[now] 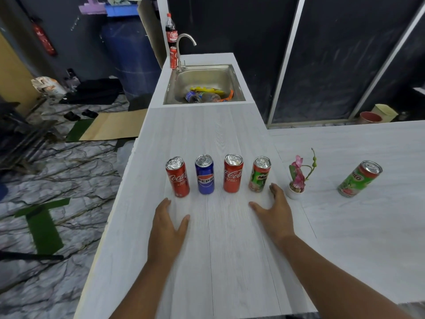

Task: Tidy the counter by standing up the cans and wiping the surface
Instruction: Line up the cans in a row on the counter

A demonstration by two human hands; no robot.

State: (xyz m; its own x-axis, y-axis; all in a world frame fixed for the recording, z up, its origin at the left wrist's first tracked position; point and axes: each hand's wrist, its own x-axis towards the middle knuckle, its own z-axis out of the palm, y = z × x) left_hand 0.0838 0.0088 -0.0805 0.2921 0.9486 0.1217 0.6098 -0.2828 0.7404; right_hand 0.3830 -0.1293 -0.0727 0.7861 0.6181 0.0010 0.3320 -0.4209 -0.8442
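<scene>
Resting flat on counter (230, 261), left hand (166, 229) and right hand (274, 214) empty, fingers spread. Four cans (219, 174) upright in row just beyond fingertips, likely lined up for wiping. Fifth can (358, 178) upright, well apart right, past flower pot (296, 180). No cloth visible.

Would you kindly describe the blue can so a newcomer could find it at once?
On the white counter, nearer than the sink, four cans stand in a row. The blue can is second from the left, between two red cans. It alone is blue, marked Pepsi.
</scene>
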